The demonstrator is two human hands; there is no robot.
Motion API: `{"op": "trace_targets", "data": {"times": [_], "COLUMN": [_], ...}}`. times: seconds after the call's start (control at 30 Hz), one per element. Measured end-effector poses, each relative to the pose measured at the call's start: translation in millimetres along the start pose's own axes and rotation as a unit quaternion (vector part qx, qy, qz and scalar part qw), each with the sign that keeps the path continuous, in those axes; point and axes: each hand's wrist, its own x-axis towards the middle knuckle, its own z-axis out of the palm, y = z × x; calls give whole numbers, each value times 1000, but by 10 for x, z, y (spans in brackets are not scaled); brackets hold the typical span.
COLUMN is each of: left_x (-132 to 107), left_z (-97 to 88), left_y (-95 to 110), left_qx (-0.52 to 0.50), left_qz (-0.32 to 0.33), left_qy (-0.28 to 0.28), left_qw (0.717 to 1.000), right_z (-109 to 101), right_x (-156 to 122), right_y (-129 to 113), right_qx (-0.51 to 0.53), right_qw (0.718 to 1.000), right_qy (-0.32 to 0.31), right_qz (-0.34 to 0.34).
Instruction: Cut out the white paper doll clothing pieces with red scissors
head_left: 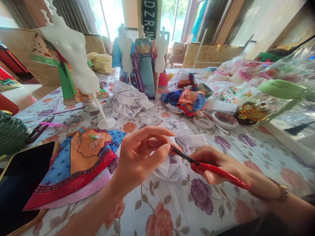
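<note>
My right hand [211, 164] grips red-handled pliers [221, 175] with dark, slender, slightly curved jaws pointing left. The tip of the jaws reaches the fingertips of my left hand [142, 154], which are drawn together in a pinch. Anything between those fingers is too small to make out. Beneath both hands lie crumpled white paper scraps [169, 170] on the flowered tablecloth [167, 211]. Left of my left hand, a small cut-fabric garment [76, 154] in blue, orange and red lies flat, with pink material under its lower edge.
A phone [19, 183] lies at the left edge. White mini mannequins [71, 55] stand behind, some beside dressed ones. More scraps [128, 100], a bundle of printed fabric [187, 100], tape rolls [223, 119] and clear plastic bags [278, 68] spread across the back and right.
</note>
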Motion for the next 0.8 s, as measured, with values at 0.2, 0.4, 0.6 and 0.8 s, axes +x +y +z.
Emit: {"op": "trace_targets", "data": {"times": [0.2, 0.4, 0.6, 0.8], "left_x": [-20, -4, 16, 3], "left_z": [14, 14, 11, 2], "left_y": [11, 10, 0, -14], "left_qx": [1, 0, -18, -28], "left_qz": [-4, -9, -2, 11], "left_qy": [2, 2, -10, -20], "left_qw": [1000, 1000, 1000, 999], "right_z": [-11, -15, -16, -43], "right_x": [3, -1, 4, 0], "right_y": [-5, -9, -10, 15], "right_qx": [-47, -63, -60, -59], "right_qw": [998, 997, 997, 997], "right_qy": [8, 24, 31, 33], "right_qz": [-27, -31, -30, -26]}}
